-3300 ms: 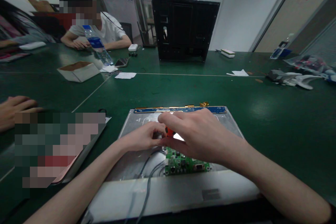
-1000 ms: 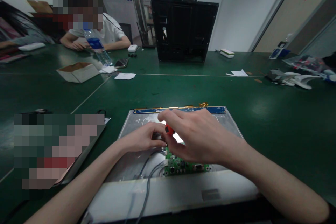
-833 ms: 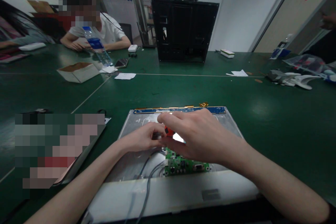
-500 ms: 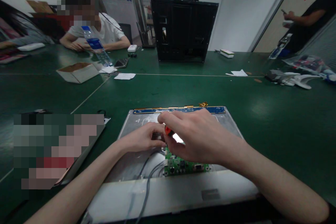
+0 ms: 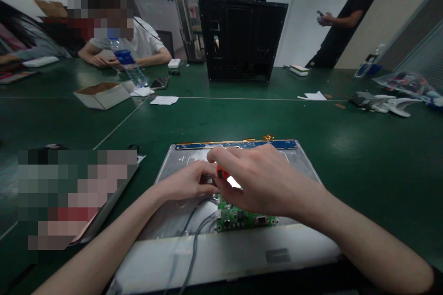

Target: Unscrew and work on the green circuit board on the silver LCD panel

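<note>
A flat metal-backed display panel lies in front of me, with a blue circuit strip along its far edge. A green circuit board is on the panel, partly covered by my right hand. That hand is closed round the red and black handle of a screwdriver, whose tip is hidden. My left hand rests just left of it with fingers bent together near the screwdriver; what they pinch, if anything, is hidden. Grey cables run from the board's left side across the panel's near edge.
A black monitor housing stands across the green table. To the left are an open box, a water bottle and a phone. White plastic parts lie at right. A person sits far left; another stands far right.
The screwdriver's handle looks slightly turned within my right hand. Both hands keep nearly the same place. The standing person at the right has moved leftward.
</note>
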Demonstrator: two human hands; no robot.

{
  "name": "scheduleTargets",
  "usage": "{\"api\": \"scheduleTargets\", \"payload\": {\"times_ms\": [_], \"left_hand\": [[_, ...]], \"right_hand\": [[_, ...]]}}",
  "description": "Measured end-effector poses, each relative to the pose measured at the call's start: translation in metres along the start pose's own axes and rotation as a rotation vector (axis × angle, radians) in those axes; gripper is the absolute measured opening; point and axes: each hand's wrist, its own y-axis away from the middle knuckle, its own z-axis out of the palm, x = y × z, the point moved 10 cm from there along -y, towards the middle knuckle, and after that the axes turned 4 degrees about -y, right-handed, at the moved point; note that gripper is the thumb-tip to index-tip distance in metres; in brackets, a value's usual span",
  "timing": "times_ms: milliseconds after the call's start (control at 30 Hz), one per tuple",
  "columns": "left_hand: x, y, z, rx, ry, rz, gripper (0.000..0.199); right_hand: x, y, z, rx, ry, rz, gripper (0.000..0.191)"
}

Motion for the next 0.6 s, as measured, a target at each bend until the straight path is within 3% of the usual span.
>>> {"api": "scheduleTargets", "payload": {"times_ms": [433,600], "left_hand": [[-0.0021,0.0041,-0.0018,0.062,-0.046,-0.023,0.014],[0.0059,0.0010,-0.0026,0.028,0.009,0.028,0.012]], "right_hand": [[0.0017,-0.0001,0.0000,-0.015,0.005,0.015,0.016],[-0.0012,0.0004,-0.0008,-0.002,-0.017,-0.012,0.018]]}}
